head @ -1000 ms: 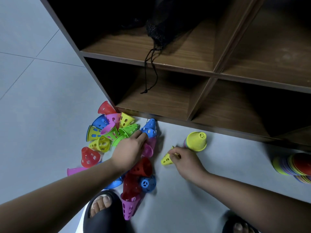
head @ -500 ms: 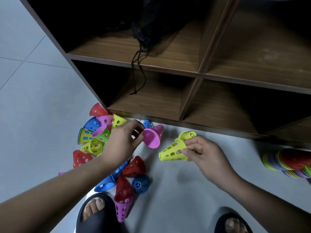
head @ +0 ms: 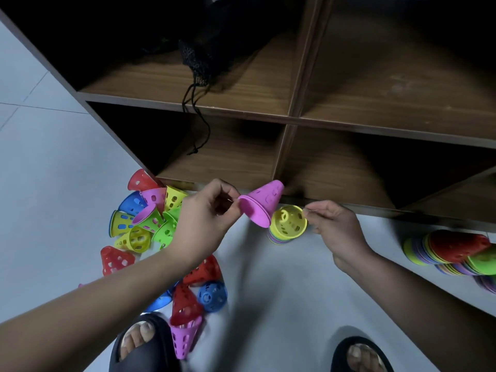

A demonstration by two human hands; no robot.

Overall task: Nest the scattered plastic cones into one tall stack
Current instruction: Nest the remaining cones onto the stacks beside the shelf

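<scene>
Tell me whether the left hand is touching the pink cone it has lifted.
Touching. The head view shows the left hand pinching the flared rim of the pink cone between thumb and fingers, holding it in the air beside the yellow-topped stack.

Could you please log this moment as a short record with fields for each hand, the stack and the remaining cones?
left hand: left hand pinches the rim of a pink cone, tilted in the air
right hand: right hand holds the rim of the yellow top cone
stack: short stack on the floor, below the pink cone
loose cones: scattered pile at left, by the shelf
other: nested discs at right
</scene>
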